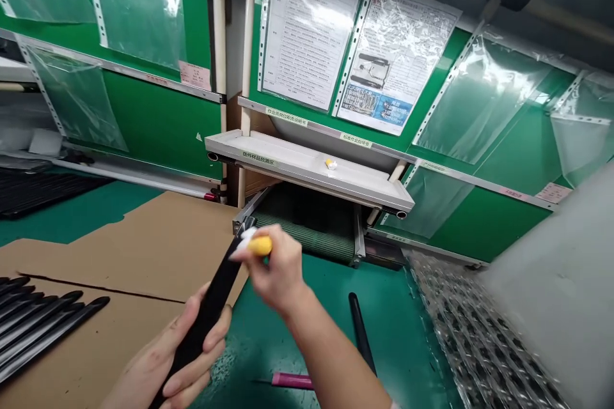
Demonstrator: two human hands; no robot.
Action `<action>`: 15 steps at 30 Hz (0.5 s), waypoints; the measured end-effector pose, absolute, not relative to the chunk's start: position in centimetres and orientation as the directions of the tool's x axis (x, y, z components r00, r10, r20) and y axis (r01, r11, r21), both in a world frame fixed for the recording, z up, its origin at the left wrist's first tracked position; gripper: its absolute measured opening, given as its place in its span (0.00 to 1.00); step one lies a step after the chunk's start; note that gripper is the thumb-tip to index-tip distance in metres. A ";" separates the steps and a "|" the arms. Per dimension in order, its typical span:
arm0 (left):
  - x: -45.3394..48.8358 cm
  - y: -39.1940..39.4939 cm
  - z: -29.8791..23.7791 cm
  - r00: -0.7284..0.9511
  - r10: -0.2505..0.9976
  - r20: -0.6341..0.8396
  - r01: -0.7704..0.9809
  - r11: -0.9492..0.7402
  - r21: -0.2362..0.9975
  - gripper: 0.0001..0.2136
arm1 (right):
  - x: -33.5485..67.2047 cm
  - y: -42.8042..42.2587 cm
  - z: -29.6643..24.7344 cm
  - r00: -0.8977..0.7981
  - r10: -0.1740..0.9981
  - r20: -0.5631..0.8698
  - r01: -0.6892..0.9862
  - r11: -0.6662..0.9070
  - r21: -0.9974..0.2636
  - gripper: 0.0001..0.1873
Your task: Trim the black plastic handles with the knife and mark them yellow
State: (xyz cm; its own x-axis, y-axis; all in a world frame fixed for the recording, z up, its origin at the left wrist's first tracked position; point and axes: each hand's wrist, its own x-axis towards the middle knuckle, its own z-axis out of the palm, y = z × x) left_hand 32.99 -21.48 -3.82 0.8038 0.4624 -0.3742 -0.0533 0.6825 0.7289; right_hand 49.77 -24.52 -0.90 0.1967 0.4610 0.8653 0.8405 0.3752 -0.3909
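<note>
As I watch from the head camera, the left hand (176, 358) closes in a narrow grip around a black bar (207, 313), fingers wrapped about its lower half, the bar slanting up and right across the view. The right hand (271, 268), blurred, pinches a yellow swab (261, 245) between thumb and fingers. Its white tip (247, 239) sits at or very near the bar's upper end; I cannot tell whether they touch. The held bar is raised over the meeting of the cardboard (144, 236) and the green mat (283, 345).

Progress, judged from how things lie: a row of black bars (33, 326) rests side by side on the cardboard at left, and a single bar (361, 332) lies on the mat, just above a pink tube (292, 381). From here I cannot tell which bars have been worked and which have not.

Beyond, a white shelf (307, 169) bears a small yellow-and-white piece (330, 164), below posted notices (309, 25). Bubble wrap (472, 332) lies at right.
</note>
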 end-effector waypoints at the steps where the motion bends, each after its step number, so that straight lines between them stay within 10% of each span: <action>1: 32.9 -21.4 -4.0 0.795 0.459 -0.397 -0.039 0.691 0.721 0.29 | 49.4 -24.6 -1.2 0.124 0.447 0.886 0.835 0.435 -0.336 0.16; 15: 32.6 -21.4 -4.0 0.787 0.467 -0.404 -0.042 0.693 0.720 0.29 | 48.9 -24.2 -2.3 0.047 0.410 0.911 0.822 0.502 -0.269 0.15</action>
